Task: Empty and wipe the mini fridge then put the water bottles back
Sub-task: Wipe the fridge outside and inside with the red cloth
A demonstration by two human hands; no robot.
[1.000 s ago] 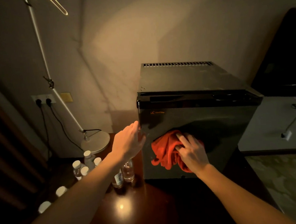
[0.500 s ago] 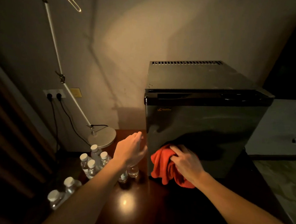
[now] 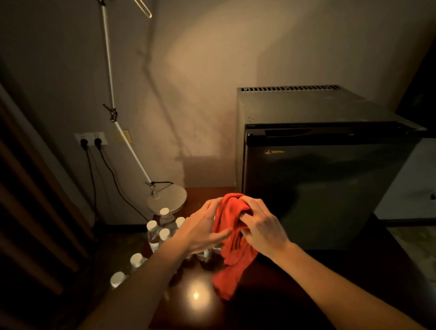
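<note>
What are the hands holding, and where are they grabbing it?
The right hand grips the red cloth by its bunched top; the rest hangs down. The left hand touches its side with straight fingers.

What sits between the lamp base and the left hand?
In the head view, water bottles stand between the lamp base and the left hand.

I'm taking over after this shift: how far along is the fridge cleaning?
Emptying looks done: the water bottles stand outside, left of the closed mini fridge. In hand: the right hand grips the red cloth, off the door, the left hand touching it. Left: putting the bottles back.
</note>
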